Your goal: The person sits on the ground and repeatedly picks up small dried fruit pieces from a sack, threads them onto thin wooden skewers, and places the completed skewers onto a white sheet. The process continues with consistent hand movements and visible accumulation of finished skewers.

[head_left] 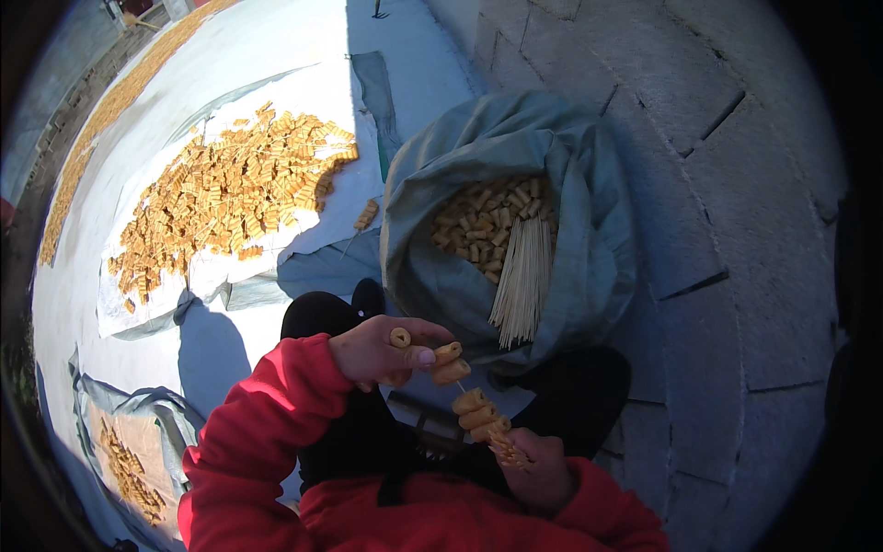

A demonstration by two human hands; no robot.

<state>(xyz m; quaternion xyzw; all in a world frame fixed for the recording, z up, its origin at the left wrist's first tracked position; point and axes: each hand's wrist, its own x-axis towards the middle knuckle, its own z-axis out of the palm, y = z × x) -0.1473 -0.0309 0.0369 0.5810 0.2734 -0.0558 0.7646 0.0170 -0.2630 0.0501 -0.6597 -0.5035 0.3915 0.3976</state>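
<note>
My right hand (543, 467) is closed round the lower part of a thin skewer (461, 386) that carries several short, hollow tan rolls (478, 414). My left hand (386, 351) pinches a tan roll (448, 353) at the skewer's upper end, with another roll just below it. One more loose roll (400, 338) rests against the left fingers, its hole showing. A short stretch of bare skewer shows between the upper and lower rolls. Beyond my hands stands an open grey-green sack (589, 248) with many loose rolls (483, 221) and a bundle of bare skewers (524, 281) in it.
Left of the sack, a heap of filled skewers (230, 189) lies sunlit on a white sheet (303, 235). One filled skewer (366, 215) lies apart at its edge. A smaller pile (129, 474) is on a cloth at lower left. Paved floor (708, 304) stretches along the right.
</note>
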